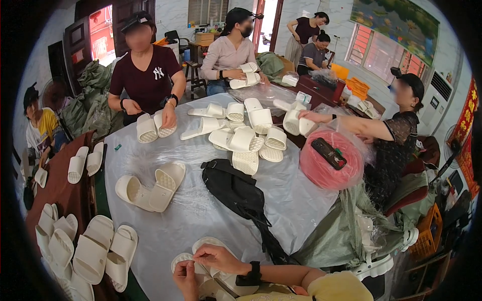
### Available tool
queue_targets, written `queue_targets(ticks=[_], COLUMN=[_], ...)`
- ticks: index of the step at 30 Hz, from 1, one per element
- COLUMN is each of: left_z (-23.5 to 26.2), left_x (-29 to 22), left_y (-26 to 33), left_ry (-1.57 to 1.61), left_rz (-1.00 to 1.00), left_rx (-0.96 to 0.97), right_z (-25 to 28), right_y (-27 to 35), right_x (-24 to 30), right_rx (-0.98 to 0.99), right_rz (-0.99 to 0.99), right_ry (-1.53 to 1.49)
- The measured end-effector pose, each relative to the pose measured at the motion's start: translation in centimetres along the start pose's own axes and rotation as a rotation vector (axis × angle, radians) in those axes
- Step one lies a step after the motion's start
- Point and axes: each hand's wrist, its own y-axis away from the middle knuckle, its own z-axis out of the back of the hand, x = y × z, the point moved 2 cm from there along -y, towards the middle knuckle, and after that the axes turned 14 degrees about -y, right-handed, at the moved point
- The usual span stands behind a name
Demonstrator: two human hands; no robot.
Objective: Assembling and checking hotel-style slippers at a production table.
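A pair of cream slide slippers lies at the near edge of the table, partly hidden beneath my hands and forearm. Over them, my left hand is closed in a pinch, thumb against fingers. My right hand comes in from the right, a black band on its wrist, and its fingertips are pinched too. The two sets of fingertips nearly meet. Whatever they hold is too small or thin to make out. Farther off lies another pair of cream slippers, one leaning on the other.
A black sling bag lies mid-table on the plastic-covered table. Behind it is a heap of slippers. More slippers fill a brown surface at left. A pink roll carries a phone. Co-workers handle slippers around the table.
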Motion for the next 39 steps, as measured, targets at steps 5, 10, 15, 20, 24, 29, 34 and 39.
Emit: queue_targets(ticks=[5,10,15,20,24,29,34,39], left_z=[0.0,0.0,-0.1,0.0,0.0,-0.1,0.0,-0.1], left_x=[-0.8,-1.0,-1.3,-0.9,-0.5,-0.8,-1.0,-1.9], left_y=[0.1,0.2,0.3,0.1,0.1,0.2,0.2,0.4], left_ry=[-0.046,0.012,0.015,0.002,-0.018,-0.055,-0.059,-0.024], left_rz=[-0.036,-0.013,0.037,-0.011,-0.012,-0.006,-0.024,-0.051], left_rx=[-0.017,0.004,0.005,-0.002,-0.004,-0.011,-0.005,-0.017], right_z=[-0.1,-0.2,-0.1,-0.1,-0.1,-0.1,-0.2,-0.2], right_y=[0.0,0.0,0.0,0.0,0.0,0.1,-0.1,-0.1], right_x=[0.3,0.6,0.3,0.1,0.5,0.5,0.6,0.6], right_rx=[-0.030,-0.047,-0.051,-0.043,-0.022,-0.037,-0.051,-0.045], right_rz=[-0.012,-0.015,-0.026,-0.042,-0.038,-0.036,-0.008,-0.051], right_ry=[0.030,0.004,0.019,-0.018,0.050,0.046,0.009,0.049])
